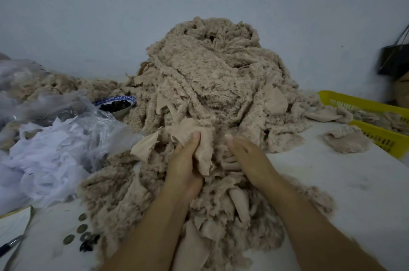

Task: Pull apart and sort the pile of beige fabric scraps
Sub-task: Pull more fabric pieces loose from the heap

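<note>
A tall pile of beige fleecy fabric scraps (212,76) rises against the wall at the middle of the white table. More scraps spread toward me at the pile's foot (124,200). My left hand (186,164) grips a smooth-backed beige scrap (199,142), thumb pressed on top of it. My right hand (247,158) reaches into the scraps just to its right; the thumb lies straight and the fingers are buried in the fleece, so their grip is hidden.
Crumpled clear plastic and white fabric (48,149) lie at the left. A blue-patterned bowl of dark pieces (116,104) stands behind them. Yellow baskets (376,120) with scraps sit at the right. Coins and dark buttons (85,237), a pen (8,246) lie front left.
</note>
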A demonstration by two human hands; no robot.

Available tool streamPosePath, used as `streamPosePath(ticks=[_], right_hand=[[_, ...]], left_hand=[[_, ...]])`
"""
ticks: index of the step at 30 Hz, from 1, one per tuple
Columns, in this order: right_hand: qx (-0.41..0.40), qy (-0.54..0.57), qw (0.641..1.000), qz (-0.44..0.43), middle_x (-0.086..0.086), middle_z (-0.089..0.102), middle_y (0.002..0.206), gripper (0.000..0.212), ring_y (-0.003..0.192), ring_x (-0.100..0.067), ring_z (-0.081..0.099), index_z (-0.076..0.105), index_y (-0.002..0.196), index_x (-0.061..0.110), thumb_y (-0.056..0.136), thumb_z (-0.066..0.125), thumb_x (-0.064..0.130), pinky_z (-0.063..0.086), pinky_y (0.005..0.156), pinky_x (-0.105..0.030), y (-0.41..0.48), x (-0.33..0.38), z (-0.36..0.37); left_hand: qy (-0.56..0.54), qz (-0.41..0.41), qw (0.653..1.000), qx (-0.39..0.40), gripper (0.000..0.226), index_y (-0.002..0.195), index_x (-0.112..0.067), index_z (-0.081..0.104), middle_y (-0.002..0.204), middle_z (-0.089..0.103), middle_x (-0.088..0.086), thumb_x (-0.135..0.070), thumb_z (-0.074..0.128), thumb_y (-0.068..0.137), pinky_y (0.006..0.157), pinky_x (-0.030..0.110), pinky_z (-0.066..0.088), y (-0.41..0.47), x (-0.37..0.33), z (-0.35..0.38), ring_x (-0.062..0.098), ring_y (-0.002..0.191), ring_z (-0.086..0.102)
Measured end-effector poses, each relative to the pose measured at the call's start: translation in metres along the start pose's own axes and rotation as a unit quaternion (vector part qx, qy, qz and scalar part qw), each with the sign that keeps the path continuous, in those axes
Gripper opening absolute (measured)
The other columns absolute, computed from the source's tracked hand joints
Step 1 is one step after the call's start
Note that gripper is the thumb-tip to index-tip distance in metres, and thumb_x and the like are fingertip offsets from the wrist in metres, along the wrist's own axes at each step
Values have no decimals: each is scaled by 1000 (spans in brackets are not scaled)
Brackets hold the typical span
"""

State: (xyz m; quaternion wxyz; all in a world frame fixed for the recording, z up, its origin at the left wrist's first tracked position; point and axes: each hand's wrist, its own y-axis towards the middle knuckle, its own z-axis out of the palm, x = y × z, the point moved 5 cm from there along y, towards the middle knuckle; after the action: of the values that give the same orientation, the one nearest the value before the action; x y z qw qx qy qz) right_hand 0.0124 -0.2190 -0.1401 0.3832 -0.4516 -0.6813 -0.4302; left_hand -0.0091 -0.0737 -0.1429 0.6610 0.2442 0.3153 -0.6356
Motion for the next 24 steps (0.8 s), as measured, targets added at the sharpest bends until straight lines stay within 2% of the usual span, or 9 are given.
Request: streamPosePath(ticks=[3,6,9,11,14,17,19,22,24], right_hand=[[102,-61,993,-18,4,67,102,69,92,-10,65,60,103,28,71,51,88,53,77,-28,-7,13,23],[145,-197,966,-88,1,56,76,45,71,-15,55,56,75,17,92,57,58,46,69,-38,-9,15,35],[160,-165,969,-91,5,38,65,44,58,-8,35,37,64,21,102,51,38,29,57,-29,-9,15,29],[166,-152,972,-59,5,38,63,43,56,-8,35,37,64,22,101,52,38,25,54,-25,-8,9,23],[128,-146,981,-21,10,31,55,46,53,-9,31,35,59,24,96,60,33,23,53,-29,-5,1,15],[13,-179,984,19,7,33,53,46,52,-12,33,34,55,25,93,58,22,26,55,-32,2,-2,-10],[-71,-153,985,29,-3,40,62,37,56,-13,38,42,62,13,95,55,24,30,57,-31,5,-4,-32],[-93,-88,991,-41,8,52,97,16,84,2,53,61,88,24,98,52,34,43,73,-16,2,13,-28],[-71,-10,996,-44,15,60,99,29,94,2,58,67,90,38,90,46,57,49,80,-19,1,20,-15]], left_hand=[[-3,7,1000,4,51,131,-1,61,111,70,19,-24,65,86,82,40,61,-1,0,2,28,96,70],[-34,16,999,-20,39,126,-5,65,116,72,15,-23,63,91,87,41,60,4,-5,-5,27,104,69],[-53,23,998,-34,23,98,-13,79,91,77,5,-23,58,98,61,30,61,11,-9,-15,16,77,75],[-57,22,997,-43,30,78,-19,83,90,78,3,-25,60,96,60,31,60,11,-11,-17,16,76,76],[-86,8,995,-53,21,90,-20,81,93,79,6,-28,62,95,53,39,60,10,-12,-18,22,78,76],[-118,6,992,-34,37,124,-19,69,119,73,10,-31,66,89,81,51,61,10,-21,-20,28,107,71],[-109,25,994,-8,40,120,-18,71,114,74,8,-29,69,82,89,47,59,9,-28,-20,23,105,72],[100,60,993,19,8,79,-24,80,78,77,0,-28,73,78,53,26,57,-2,-18,-5,12,67,73],[328,136,934,46,16,78,-42,78,79,76,-13,-29,75,86,56,16,53,-7,-6,5,1,71,72]])
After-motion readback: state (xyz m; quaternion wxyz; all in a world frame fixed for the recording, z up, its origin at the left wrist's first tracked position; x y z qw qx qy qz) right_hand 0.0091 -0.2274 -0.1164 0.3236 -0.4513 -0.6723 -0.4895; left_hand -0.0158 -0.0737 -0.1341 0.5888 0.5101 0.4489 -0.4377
